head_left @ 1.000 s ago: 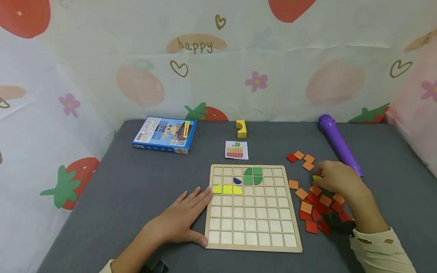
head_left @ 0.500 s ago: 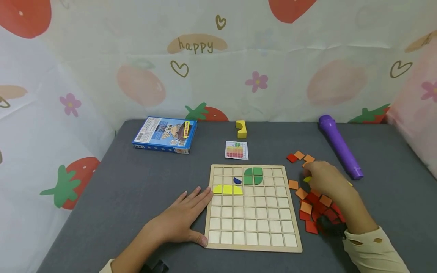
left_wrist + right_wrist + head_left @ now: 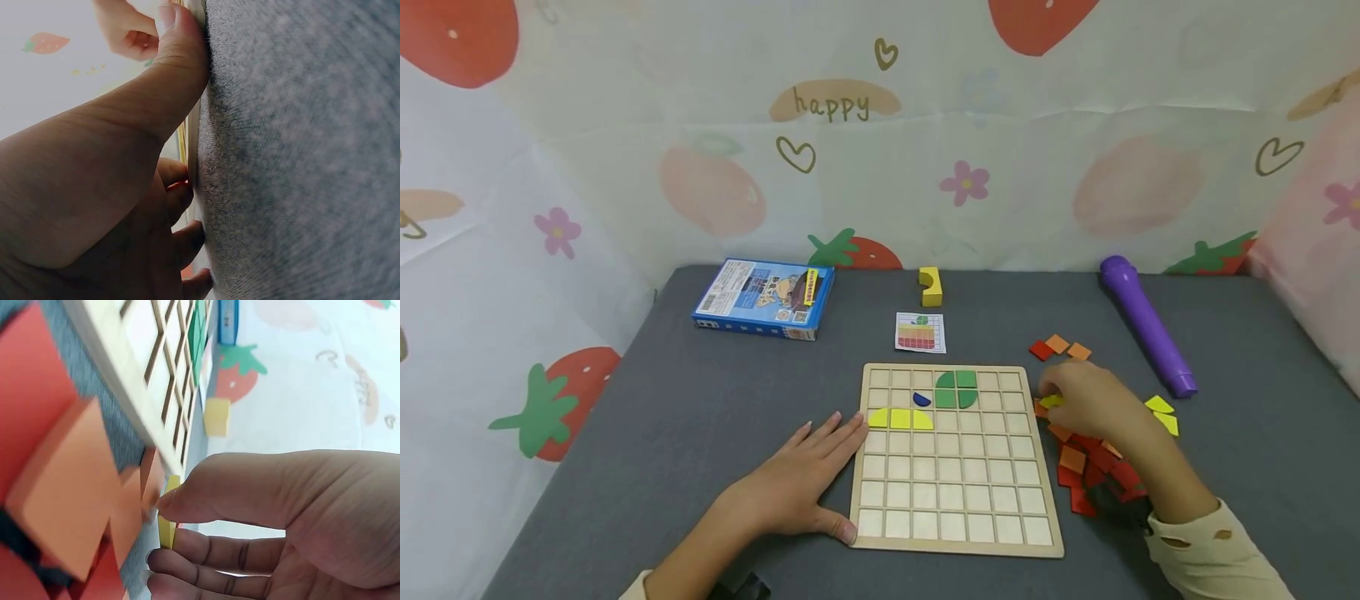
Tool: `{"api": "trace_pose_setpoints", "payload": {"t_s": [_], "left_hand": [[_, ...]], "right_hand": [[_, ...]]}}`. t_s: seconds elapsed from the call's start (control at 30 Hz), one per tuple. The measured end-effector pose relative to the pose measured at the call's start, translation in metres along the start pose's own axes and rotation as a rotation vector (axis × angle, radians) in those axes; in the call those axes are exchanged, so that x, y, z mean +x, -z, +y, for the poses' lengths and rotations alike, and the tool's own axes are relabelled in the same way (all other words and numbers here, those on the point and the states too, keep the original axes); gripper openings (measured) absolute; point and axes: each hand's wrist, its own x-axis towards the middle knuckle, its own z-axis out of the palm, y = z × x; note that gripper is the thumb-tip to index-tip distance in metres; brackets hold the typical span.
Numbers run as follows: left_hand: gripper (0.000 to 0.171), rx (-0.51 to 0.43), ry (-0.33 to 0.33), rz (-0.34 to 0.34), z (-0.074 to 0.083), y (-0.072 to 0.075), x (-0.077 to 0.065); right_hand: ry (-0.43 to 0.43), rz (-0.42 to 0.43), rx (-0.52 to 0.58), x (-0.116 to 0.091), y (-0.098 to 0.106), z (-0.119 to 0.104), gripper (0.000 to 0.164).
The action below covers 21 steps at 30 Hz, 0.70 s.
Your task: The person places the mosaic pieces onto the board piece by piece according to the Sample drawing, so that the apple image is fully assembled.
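The places are given as on a clock face in the head view, twelve pointing to the far side. The right hand [image 3: 1088, 402] is grasping a bright yellow flat piece [image 3: 1051, 402] between the thumb and the fingertips. This piece lies at nine o'clock of the hand, just beside the right edge of the square, pale wooden board with a grid of cells [image 3: 957, 553]. The left hand [image 3: 805, 483] is not clenched: its fingers are straight, and they touch the board at nine o'clock, while its thumb touches the corner near eight o'clock.

On the board, four flat green pieces [image 3: 957, 389] stand together, a small dark blue rounded piece [image 3: 921, 399] lies near them, and three flat yellow pieces [image 3: 900, 418] make a row.

Around the board, a scattered heap of red and orange flat pieces [image 3: 1072, 459] lies at three o'clock. Two other yellow pieces [image 3: 1166, 423] lie further out, between two and three. At two o'clock lies a purple microphone-shaped object [image 3: 1150, 329]; at ten, a flat blue printed box [image 3: 763, 298]; at twelve, a white card with a coloured grid [image 3: 920, 333] and, behind it, a yellow notched block [image 3: 932, 295].

The table [image 3: 647, 433] has a dark grey cloth-like surface. Behind it hangs a whitish sheet [image 3: 865, 192] printed with strawberries, flowers, hearts and the word "happy".
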Motion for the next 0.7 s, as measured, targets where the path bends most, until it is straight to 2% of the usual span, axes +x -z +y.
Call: {"api": "trace_pose_setpoints", "payload": {"t_s": [0.17, 0.4, 0.7], "left_hand": [[0.118, -0.005, -0.007, 0.006, 0.0, 0.0, -0.001], [0.118, -0.003, -0.012, 0.01, 0.0, 0.001, -0.001], [0.119, -0.008, -0.007, 0.008, -0.001, -0.001, 0.0]], "right_hand": [[0.081, 0.019, -0.015, 0.0, -0.004, -0.018, 0.016], [0.144, 0.017, -0.046, 0.005, -0.012, -0.045, 0.018], [0.308, 0.026, -0.127, 0.022, -0.032, -0.076, 0.019]]}}
